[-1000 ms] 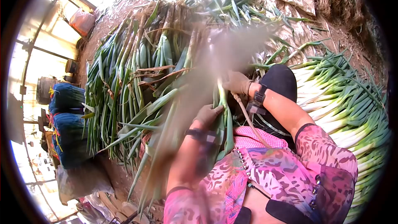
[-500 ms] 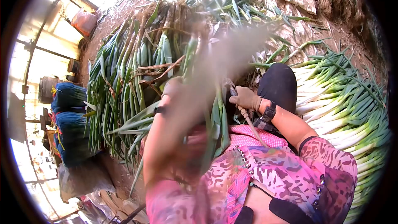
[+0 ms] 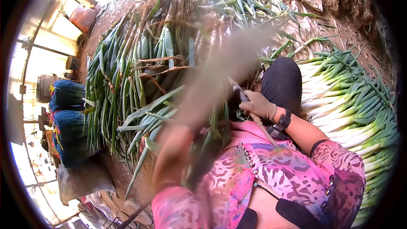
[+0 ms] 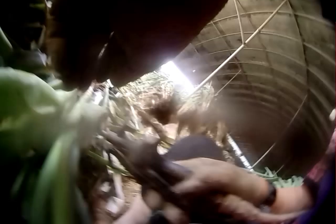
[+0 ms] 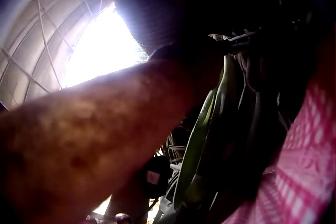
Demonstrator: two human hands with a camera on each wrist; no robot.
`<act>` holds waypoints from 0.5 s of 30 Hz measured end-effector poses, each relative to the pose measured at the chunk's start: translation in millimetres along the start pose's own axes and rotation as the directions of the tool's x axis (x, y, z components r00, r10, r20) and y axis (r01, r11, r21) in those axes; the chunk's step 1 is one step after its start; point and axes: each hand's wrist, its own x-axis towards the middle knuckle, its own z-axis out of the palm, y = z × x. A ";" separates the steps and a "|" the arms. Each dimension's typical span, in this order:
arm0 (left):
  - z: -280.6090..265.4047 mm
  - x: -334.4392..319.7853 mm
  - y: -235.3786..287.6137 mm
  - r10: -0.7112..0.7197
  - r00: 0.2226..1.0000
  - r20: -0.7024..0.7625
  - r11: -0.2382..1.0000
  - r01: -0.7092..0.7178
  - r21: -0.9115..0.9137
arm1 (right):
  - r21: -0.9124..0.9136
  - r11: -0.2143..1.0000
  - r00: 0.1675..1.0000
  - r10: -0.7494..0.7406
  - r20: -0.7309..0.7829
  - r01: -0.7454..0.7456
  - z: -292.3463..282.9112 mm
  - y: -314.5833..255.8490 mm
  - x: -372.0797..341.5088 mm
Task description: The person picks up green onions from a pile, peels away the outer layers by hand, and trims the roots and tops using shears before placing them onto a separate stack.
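My gloved right hand [image 3: 258, 104] grips a dark nozzle gun [image 3: 238, 91] with a tan hose [image 3: 263, 129] running back toward my lap. In the left wrist view that hand's fingers curl round the gun. A pale blurred smear covers my left hand in the head view; only the left forearm [image 3: 176, 144] shows, reaching forward. In the left wrist view a large dark shape fills the top, with blurred green leaves [image 4: 55, 166] at the left. I cannot tell what the left hand holds. Ahead of it lies a heap of untrimmed long green onions [image 3: 127, 72].
White-stemmed green onions [image 3: 330, 101] lie in a thick row at my right, beside my dark-clothed knee [image 3: 282, 80]. Loose leaves and scraps [image 3: 241, 0] litter the ground at the back. Blue-wrapped bundles [image 3: 72, 131] stand at the far left.
My left hand has left the onion stalk near my lap and moved forward and left, behind the smear. The right hand, with the nozzle gun, has shifted right and down from the stalk.
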 end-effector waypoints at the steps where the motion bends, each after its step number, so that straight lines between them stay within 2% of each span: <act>1: 8.7 5.2 13.4 -0.041 0.990 0.132 0.968 0.006 0.251 | 0.005 1.000 1.000 0.012 -0.013 -0.012 1.5 -3.9 4.9; 2: 16.0 1.8 24.5 -0.033 0.993 0.118 0.997 0.024 0.078 | 0.010 1.000 0.999 0.022 -0.027 -0.022 3.0 -7.6 9.8; 4: 35.1 3.5 32.0 -0.087 0.992 0.092 0.996 0.088 -0.009 | 0.014 1.000 1.000 0.004 -0.026 -0.004 8.9 -17.1 11.7; 5: 38.6 10.5 26.9 -0.122 0.987 0.102 0.993 0.122 0.003 | -0.005 0.999 0.999 0.038 -0.021 -0.038 11.6 -16.5 10.3; 7: 45.2 24.4 16.9 -0.190 0.974 0.121 0.982 0.188 0.028 | -0.034 0.999 1.000 0.000 -0.013 -0.001 11.9 -5.9 1.4; 9: 85.6 55.1 -54.9 -0.213 0.977 0.028 0.972 0.215 -0.091 | -0.130 0.988 0.996 -0.090 -0.011 0.088 4.9 -13.3 -18.8; 10: 98.3 69.8 -93.2 -0.160 0.986 0.041 0.976 0.164 -0.144 | -0.169 0.977 0.991 -0.131 -0.002 0.129 4.8 -17.5 -26.8; 11: 74.6 57.2 -83.8 -0.179 0.969 0.173 0.901 0.232 -0.368 | -0.179 0.973 0.989 -0.147 -0.005 0.144 6.5 -19.1 -29.4; 13: 62.8 48.0 -76.1 -0.230 0.941 0.249 0.709 0.337 -0.619 | -0.211 0.960 0.981 -0.191 -0.014 0.184 4.6 -22.8 -28.3; 15: 72.8 49.1 -91.8 0.000 0.993 0.118 0.814 0.069 -0.577 | -0.233 0.956 0.980 -0.192 -0.048 0.176 5.6 -16.4 -12.6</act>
